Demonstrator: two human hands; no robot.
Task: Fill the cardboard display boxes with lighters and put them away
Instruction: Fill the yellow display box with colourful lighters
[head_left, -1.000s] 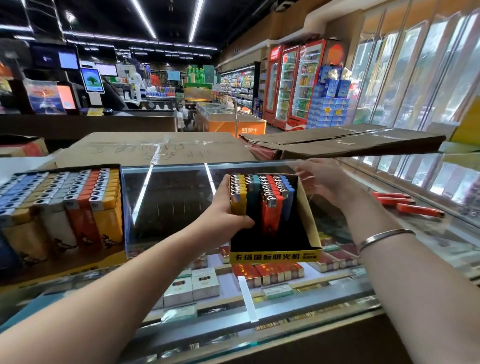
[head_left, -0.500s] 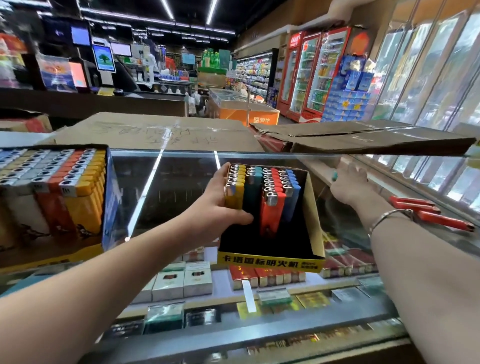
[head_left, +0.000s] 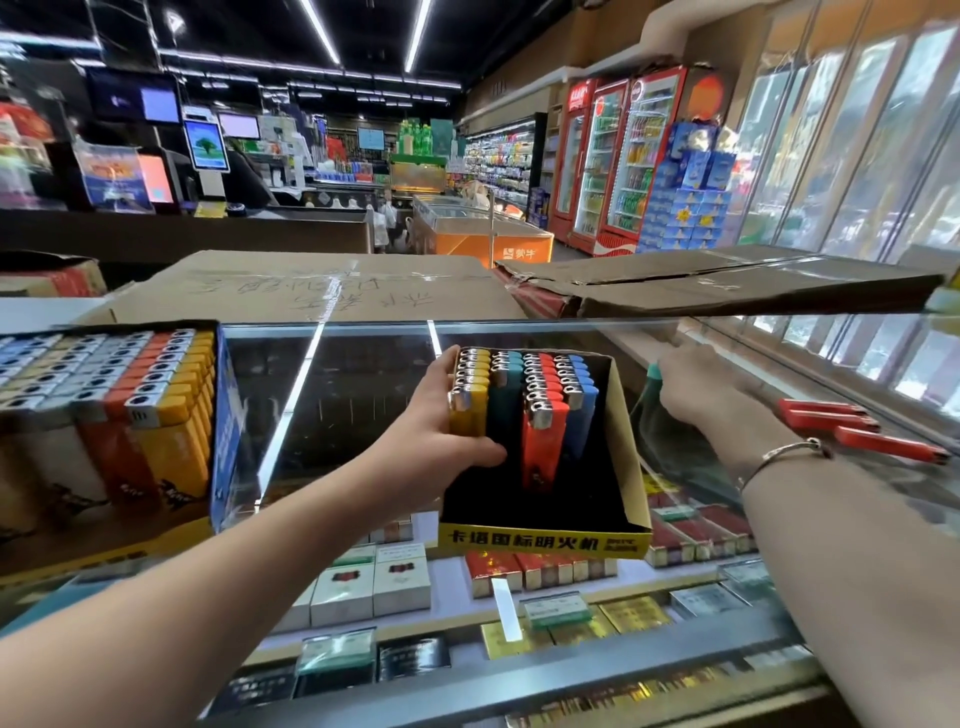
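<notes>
Lighters (head_left: 522, 402) fill only the back half of the yellow box (head_left: 545, 535) on the table (head_left: 363, 364). Left hand (head_left: 447, 441) grips its left side. Right hand (head_left: 691, 384), right of the box, pinches a green lighter (head_left: 653, 372). Red lighters (head_left: 852, 428) wait.

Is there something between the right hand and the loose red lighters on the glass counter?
Nothing visible blocks it. The right hand is at a teal lighter on the glass counter; the red lighters lie further right on bare glass, apart from the yellow display box that the left hand holds.
</notes>
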